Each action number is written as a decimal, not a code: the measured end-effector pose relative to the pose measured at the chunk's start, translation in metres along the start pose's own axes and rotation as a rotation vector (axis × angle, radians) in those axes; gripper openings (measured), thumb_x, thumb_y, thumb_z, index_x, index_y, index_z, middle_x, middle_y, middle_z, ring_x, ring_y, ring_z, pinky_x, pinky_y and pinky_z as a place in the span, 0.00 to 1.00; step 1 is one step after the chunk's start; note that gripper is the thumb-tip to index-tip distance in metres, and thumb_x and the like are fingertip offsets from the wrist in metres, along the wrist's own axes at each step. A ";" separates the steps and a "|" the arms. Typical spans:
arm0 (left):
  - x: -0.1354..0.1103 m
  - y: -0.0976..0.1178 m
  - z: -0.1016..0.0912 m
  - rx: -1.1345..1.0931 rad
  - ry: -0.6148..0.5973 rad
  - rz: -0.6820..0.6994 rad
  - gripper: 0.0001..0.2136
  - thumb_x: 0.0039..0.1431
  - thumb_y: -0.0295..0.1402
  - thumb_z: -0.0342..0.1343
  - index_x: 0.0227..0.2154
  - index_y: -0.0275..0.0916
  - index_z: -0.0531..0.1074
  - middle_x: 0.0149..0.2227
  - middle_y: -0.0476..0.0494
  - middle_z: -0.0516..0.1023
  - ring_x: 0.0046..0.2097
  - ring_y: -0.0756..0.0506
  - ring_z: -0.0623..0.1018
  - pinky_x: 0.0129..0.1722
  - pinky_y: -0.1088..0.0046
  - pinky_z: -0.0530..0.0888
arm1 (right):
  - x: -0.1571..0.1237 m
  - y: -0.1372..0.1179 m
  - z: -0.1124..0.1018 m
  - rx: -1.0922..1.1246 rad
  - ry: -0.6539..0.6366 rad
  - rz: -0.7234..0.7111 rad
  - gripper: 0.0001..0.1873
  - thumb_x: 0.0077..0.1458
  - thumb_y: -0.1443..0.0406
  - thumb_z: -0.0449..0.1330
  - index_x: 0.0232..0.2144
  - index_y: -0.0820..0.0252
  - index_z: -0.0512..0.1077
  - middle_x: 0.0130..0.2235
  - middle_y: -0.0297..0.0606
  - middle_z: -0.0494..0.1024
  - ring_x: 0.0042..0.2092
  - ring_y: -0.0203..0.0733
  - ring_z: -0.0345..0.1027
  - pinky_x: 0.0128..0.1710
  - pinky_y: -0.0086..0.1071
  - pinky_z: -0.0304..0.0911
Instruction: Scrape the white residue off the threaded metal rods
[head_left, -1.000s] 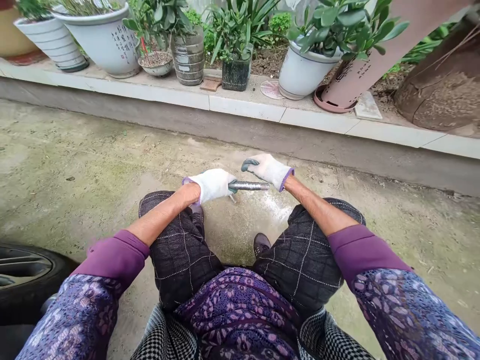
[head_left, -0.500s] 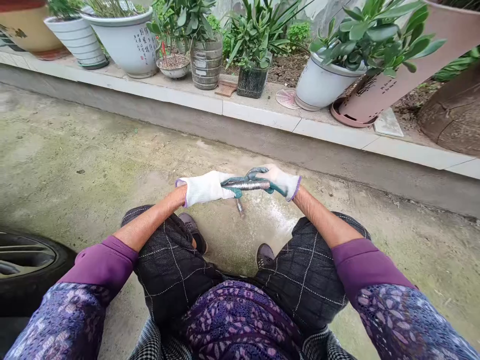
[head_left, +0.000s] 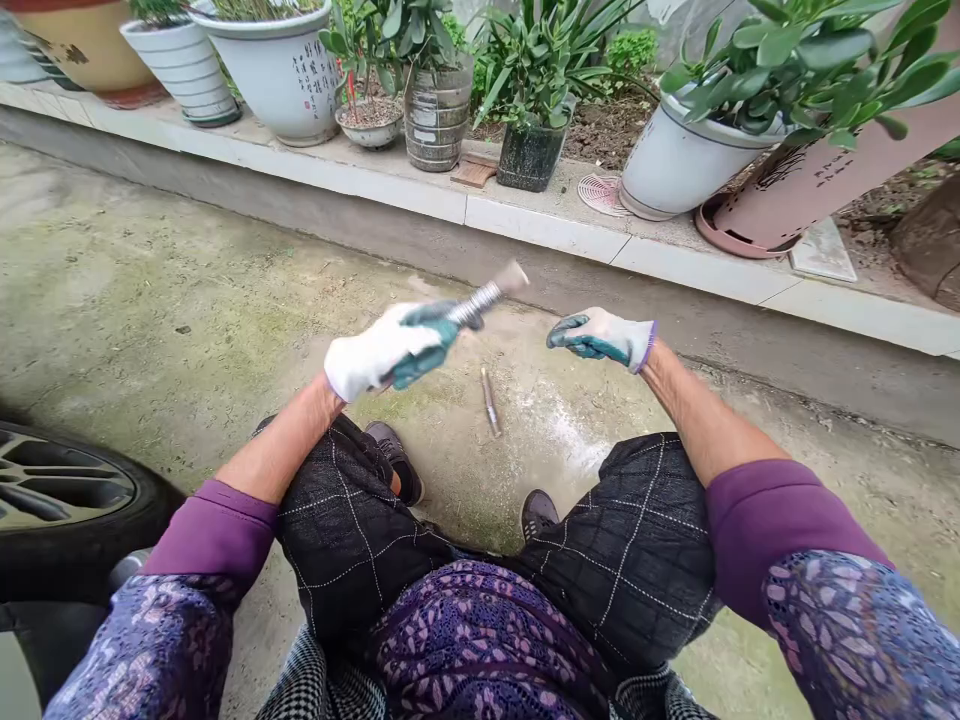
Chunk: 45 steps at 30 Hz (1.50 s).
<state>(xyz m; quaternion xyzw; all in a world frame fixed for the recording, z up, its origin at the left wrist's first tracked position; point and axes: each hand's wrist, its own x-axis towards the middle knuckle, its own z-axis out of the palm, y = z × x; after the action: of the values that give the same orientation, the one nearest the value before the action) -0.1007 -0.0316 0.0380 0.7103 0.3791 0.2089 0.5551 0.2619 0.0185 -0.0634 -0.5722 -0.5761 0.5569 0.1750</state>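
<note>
My left hand (head_left: 405,350), in a white work glove with a green-coated palm, is closed around a silver ribbed rod (head_left: 484,298). The rod points up and to the right, and its light brown end is blurred by motion. My right hand (head_left: 592,335), gloved the same way, hovers apart from it on the right. Its fingers are curled together, and whatever lies inside them, if anything, is hidden. Below and between both hands, a slim brownish rod with a silvery part (head_left: 490,402) lies on the concrete.
A low tiled ledge (head_left: 544,228) runs across the front, bearing several potted plants, among them a white pot (head_left: 667,155) and a pink planter (head_left: 780,200). White powder (head_left: 562,425) dusts the concrete ground. At the left is a car wheel (head_left: 67,480).
My hands have moved apart. The right hand has let go of the ribbed rod; the left has swung it upward. The rod on the ground, partly covered before, now shows whole.
</note>
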 end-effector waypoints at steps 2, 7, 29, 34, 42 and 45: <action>0.000 0.010 -0.016 -0.212 0.154 0.078 0.25 0.61 0.50 0.46 0.54 0.41 0.67 0.15 0.61 0.52 0.13 0.55 0.48 0.12 0.79 0.54 | -0.001 0.014 -0.012 0.068 0.081 0.020 0.18 0.43 0.59 0.69 0.34 0.66 0.78 0.18 0.28 0.65 0.19 0.27 0.51 0.16 0.24 0.44; 0.015 0.017 -0.028 -0.451 0.279 0.077 0.21 0.59 0.46 0.55 0.50 0.40 0.69 0.15 0.61 0.53 0.14 0.57 0.49 0.12 0.82 0.53 | 0.009 0.035 -0.002 0.032 0.180 0.181 0.13 0.43 0.65 0.67 0.32 0.68 0.76 0.23 0.38 0.74 0.22 0.33 0.64 0.16 0.25 0.57; 0.065 0.022 0.022 -0.458 0.215 -0.065 0.08 0.59 0.38 0.57 0.34 0.40 0.66 0.16 0.60 0.60 0.13 0.57 0.53 0.11 0.82 0.54 | 0.004 -0.116 0.083 0.500 0.033 -0.531 0.20 0.46 0.60 0.67 0.42 0.60 0.74 0.42 0.39 0.80 0.41 0.42 0.73 0.40 0.39 0.73; 0.069 0.019 0.040 -0.319 0.130 -0.143 0.09 0.58 0.38 0.58 0.32 0.40 0.65 0.18 0.58 0.62 0.14 0.57 0.55 0.11 0.81 0.54 | -0.009 -0.112 0.069 0.591 0.154 -0.548 0.23 0.46 0.50 0.68 0.37 0.62 0.75 0.40 0.43 0.80 0.42 0.42 0.73 0.47 0.42 0.70; 0.068 0.017 0.036 -0.491 -0.082 -0.100 0.15 0.52 0.40 0.63 0.34 0.40 0.63 0.22 0.56 0.66 0.17 0.57 0.61 0.15 0.80 0.62 | -0.014 -0.111 0.061 0.525 0.100 -0.501 0.25 0.48 0.46 0.66 0.35 0.63 0.73 0.38 0.46 0.80 0.37 0.43 0.75 0.29 0.33 0.72; 0.066 0.018 0.033 -0.463 -0.012 -0.093 0.15 0.52 0.39 0.62 0.39 0.40 0.66 0.22 0.57 0.66 0.17 0.56 0.62 0.15 0.80 0.61 | -0.021 -0.104 0.065 0.413 -0.027 -0.386 0.23 0.49 0.49 0.65 0.36 0.63 0.73 0.35 0.45 0.80 0.34 0.43 0.75 0.21 0.28 0.68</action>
<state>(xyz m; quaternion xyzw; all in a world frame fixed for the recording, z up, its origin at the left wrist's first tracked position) -0.0304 -0.0037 0.0367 0.5472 0.3500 0.2603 0.7143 0.1649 0.0002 0.0124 -0.3969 -0.5509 0.6264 0.3828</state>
